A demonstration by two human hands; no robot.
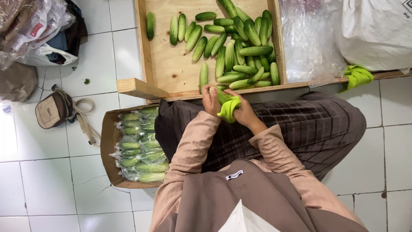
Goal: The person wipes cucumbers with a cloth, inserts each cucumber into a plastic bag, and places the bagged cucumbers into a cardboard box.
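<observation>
A small tan bag (53, 110) is seen lying on the white tiled floor (51, 172) at far left, below a heap of plastic-wrapped bundles (30, 25). Just right of it, a cardboard box (108, 150) is packed with cucumbers sealed in clear film (139, 148). At centre, a single cucumber (221, 94) is held over the seated person's lap, just at the near edge of the wooden tray (167, 64); its long axis runs from upper left to lower right, between the two hands. The left hand (210, 101) is closed around its upper end, while the right hand (244, 112) is wrapped about a yellow-green cloth (228, 109) pressed against its lower end. Loose cucumbers (240, 47) are piled toward the tray's far right corner, directly beyond the hands. Further right, a clear plastic sheet (309, 38) and a second green cloth (358, 76) are seen beside a white sack (377, 30).
</observation>
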